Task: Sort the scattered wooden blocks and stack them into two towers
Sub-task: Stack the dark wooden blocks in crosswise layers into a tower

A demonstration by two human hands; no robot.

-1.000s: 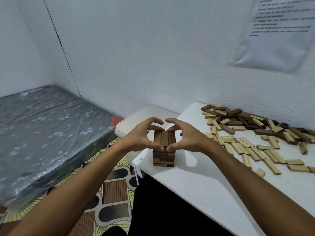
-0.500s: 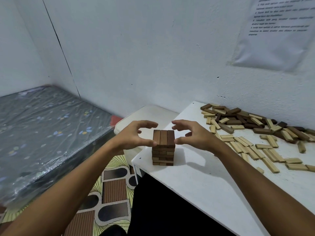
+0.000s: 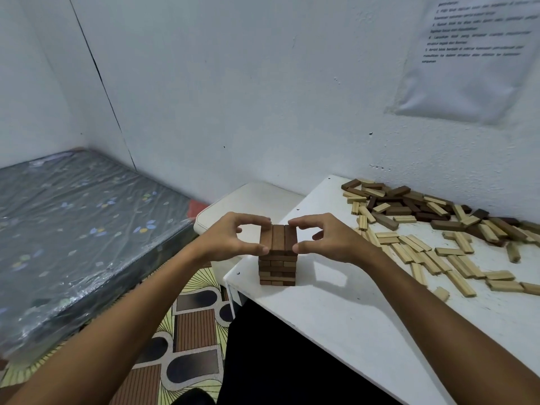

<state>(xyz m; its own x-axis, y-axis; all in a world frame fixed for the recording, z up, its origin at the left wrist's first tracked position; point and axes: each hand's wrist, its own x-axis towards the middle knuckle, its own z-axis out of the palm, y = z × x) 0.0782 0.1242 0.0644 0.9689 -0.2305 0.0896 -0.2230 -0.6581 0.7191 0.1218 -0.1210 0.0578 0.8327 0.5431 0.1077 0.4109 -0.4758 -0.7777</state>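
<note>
Squaring up the top layer, both hands frame the dark tower [image 3: 277,258] from either side. The left hand [image 3: 230,239] has its thumb against the tower's near left corner and its forefinger curled over to the far left edge, so its fingers [image 3: 257,221] pinch the top course of three dark blocks. The right hand [image 3: 330,239] mirrors this on the right side, thumb at the near corner, forefinger reaching to the far one. Held this way, the two hands likely press the three blocks flush with the courses below, which alternate in direction.

That tower stands near the left front corner of the white bench [image 3: 350,317], close to its edge, with bare surface just to its right. A slip toward the left could send blocks off onto the patterned floor [image 3: 193,325] or the white stool [image 3: 248,200] beside the bench.

Loose blocks lie well apart from the tower: a mixed heap of dark and pale blocks [image 3: 409,206] against the wall at the back, and a spread of pale blocks [image 3: 432,255] nearer the right. Only one tower is standing, so I judge the task to be at an early stage; the open bench between tower and pile gives room for a second, pale one.
</note>
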